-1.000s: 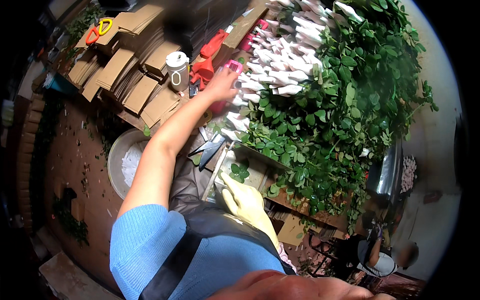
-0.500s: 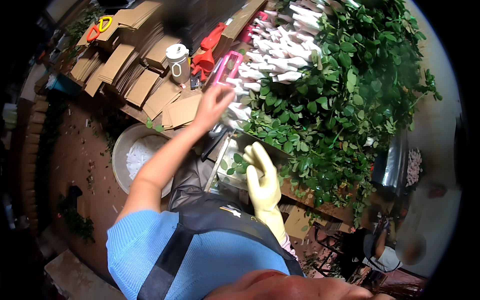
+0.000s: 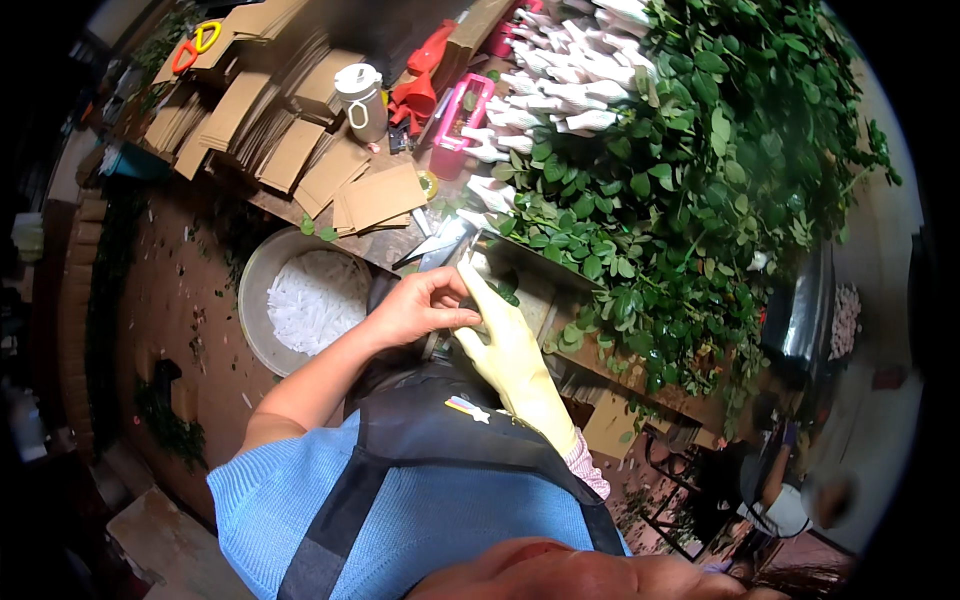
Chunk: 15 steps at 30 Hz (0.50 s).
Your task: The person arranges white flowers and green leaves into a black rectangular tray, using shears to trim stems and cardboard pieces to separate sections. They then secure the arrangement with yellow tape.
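Note:
My bare left hand [image 3: 430, 305] is in front of my body, its fingers curled together in a pinch beside the gloved fingers. Anything between those fingertips is too small or hidden to make out. My right hand [image 3: 507, 350] wears a pale yellow rubber glove. Its fingers are stretched forward with the thumb apart, and I see nothing in it. Both hands hover over a metal tray [image 3: 540, 305] with green leaves in it. Beyond it lies a large heap of leafy flower stems [image 3: 640, 210], their heads in white net sleeves [image 3: 570, 75].
Cardboard pieces [image 3: 380, 197] are stacked at the left of the bench, near a lidded cup [image 3: 361, 103] and a pink basket [image 3: 463, 125]. A round tub [image 3: 250, 300] of white strips stands below. Yellow-handled scissors [image 3: 207, 37] lie far left. Another person [image 3: 780, 510] is at lower right.
My left hand has come back from the netted flower heads to beside the glove. My right hand has shifted slightly left, toward it.

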Each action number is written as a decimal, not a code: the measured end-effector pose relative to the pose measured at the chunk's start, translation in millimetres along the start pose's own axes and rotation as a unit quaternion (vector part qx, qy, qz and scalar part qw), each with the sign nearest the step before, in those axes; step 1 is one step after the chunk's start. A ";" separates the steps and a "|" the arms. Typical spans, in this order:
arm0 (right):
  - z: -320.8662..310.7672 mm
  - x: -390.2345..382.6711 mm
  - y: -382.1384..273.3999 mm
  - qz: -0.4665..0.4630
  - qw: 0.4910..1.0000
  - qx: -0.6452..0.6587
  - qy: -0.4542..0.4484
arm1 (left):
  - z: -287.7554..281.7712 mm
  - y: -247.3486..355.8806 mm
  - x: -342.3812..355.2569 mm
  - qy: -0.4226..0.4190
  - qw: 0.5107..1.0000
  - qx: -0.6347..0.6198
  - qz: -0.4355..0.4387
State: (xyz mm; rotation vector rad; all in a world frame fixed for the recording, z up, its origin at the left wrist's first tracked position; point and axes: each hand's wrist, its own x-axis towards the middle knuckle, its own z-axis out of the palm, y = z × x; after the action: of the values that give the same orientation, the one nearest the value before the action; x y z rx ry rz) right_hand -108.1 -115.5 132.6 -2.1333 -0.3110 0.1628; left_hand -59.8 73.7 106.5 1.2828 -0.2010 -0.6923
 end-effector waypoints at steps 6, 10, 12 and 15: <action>-13.9 -20.1 -6.0 0.019 0.996 -0.071 0.053 | 6.8 -3.0 15.9 -0.042 0.993 0.112 0.000; -49.5 -42.1 -27.2 0.173 0.980 -0.011 0.092 | 10.2 3.2 19.7 -0.010 0.988 -0.143 -0.060; -93.2 -75.5 -20.1 0.224 0.973 -0.049 0.037 | -3.8 3.6 19.0 0.062 0.983 -0.169 -0.015; -138.0 -114.5 -44.8 0.321 0.918 -0.216 -0.084 | -17.3 -7.2 21.6 0.112 0.988 -0.102 0.033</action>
State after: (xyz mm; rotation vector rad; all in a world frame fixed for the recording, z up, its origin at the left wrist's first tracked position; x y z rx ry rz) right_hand -192.6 -235.2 245.3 -2.6002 0.3038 0.7168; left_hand -36.7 74.4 89.6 1.1412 0.0126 -0.4939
